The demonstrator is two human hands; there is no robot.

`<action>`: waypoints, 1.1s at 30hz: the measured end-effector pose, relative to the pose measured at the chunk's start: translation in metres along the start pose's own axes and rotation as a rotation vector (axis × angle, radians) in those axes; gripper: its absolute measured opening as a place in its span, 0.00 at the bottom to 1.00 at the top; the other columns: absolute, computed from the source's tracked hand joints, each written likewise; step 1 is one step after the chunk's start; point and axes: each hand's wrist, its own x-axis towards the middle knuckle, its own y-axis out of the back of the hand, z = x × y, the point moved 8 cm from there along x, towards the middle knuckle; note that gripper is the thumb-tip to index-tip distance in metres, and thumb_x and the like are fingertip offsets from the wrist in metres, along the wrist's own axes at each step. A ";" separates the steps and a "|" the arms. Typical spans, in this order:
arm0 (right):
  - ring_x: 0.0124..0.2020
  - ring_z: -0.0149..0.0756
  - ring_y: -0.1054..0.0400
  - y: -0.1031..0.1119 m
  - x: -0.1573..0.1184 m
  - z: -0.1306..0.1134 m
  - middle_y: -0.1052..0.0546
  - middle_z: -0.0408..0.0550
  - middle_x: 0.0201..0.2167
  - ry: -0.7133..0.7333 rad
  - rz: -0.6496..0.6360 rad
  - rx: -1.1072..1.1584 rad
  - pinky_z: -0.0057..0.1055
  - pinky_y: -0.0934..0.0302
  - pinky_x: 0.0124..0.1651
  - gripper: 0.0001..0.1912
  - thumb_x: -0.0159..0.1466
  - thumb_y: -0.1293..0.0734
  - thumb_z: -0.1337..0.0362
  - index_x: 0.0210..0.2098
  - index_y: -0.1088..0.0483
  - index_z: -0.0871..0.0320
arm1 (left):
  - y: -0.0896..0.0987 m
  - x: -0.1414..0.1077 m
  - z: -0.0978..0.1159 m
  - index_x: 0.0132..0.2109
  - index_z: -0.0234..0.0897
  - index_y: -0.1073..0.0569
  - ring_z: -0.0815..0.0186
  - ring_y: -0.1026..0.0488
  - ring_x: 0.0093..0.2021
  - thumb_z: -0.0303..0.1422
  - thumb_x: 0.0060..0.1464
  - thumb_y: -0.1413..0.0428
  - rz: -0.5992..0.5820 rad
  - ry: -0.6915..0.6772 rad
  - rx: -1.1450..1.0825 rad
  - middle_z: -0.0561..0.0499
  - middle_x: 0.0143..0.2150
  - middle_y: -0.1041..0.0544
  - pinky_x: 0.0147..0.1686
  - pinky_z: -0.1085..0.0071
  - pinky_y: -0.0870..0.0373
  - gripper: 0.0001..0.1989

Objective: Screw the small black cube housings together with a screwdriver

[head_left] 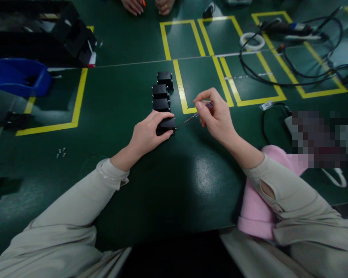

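Observation:
On the green table, my left hand (149,133) grips a small black box (167,124) between thumb and fingers. My right hand (216,114) is closed round the handle of a screwdriver (188,119). Its thin metal shaft slants down to the left, and the tip meets the right side of the held box, near a small screw. Beyond my left hand, similar black boxes (161,104) stand in a row leading away from me, with shiny screws at their sides. The underside of the held box is hidden.
Several loose screws (60,153) lie to the left. A blue bin (20,77) and black trays (40,34) stand at the back left. Black cable (243,65), a white ring (251,41) and pink cloth (258,208) are on the right. Another person's hands (147,5) rest at the far edge.

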 end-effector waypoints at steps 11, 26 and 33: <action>0.27 0.28 0.38 0.001 0.000 -0.003 0.33 0.39 0.28 0.007 0.009 -0.008 0.32 0.40 0.33 0.07 0.71 0.38 0.57 0.42 0.35 0.53 | 0.000 0.000 -0.001 0.61 0.42 0.30 0.55 0.26 0.57 0.37 0.60 0.43 -0.002 0.001 0.004 0.46 0.59 0.25 0.56 0.60 0.29 0.23; 0.25 0.25 0.39 0.002 0.000 -0.005 0.31 0.39 0.27 0.020 0.031 -0.015 0.29 0.41 0.30 0.13 0.71 0.38 0.51 0.38 0.35 0.54 | 0.001 0.000 0.000 0.61 0.40 0.29 0.55 0.26 0.58 0.37 0.60 0.42 0.006 -0.007 0.011 0.46 0.59 0.25 0.55 0.61 0.29 0.23; 0.25 0.25 0.40 0.001 -0.001 -0.004 0.32 0.39 0.28 0.033 0.033 -0.027 0.29 0.42 0.30 0.12 0.72 0.39 0.52 0.40 0.35 0.54 | 0.000 0.000 -0.001 0.61 0.41 0.30 0.55 0.26 0.57 0.37 0.59 0.42 0.005 -0.005 0.011 0.47 0.59 0.25 0.56 0.60 0.29 0.23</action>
